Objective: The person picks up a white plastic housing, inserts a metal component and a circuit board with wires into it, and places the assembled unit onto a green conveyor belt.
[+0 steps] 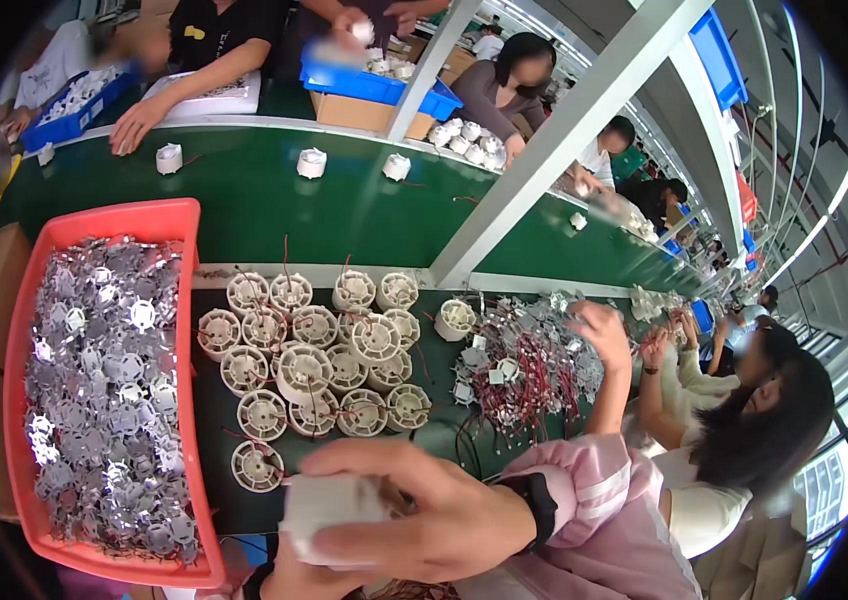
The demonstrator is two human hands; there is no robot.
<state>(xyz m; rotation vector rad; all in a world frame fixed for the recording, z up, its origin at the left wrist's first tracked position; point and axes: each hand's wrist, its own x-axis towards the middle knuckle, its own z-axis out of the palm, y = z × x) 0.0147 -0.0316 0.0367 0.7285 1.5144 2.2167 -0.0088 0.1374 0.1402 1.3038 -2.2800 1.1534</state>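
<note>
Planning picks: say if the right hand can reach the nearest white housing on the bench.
Likely yes: the housing is near the right hand, nothing visibly between, but that hand holds a white part.

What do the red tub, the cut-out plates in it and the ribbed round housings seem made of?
Red tub: probably plastic, slightly glossy, from its even colour and smooth walls. Cut-out plates: likely metal, bare and shiny, from their bright grey glints; which metal, I can't tell. Ribbed round housings: probably plastic, whitish and matte, from their thin ribs.

A head-worn fisheye looks down across the green worktop (264, 208).
</note>
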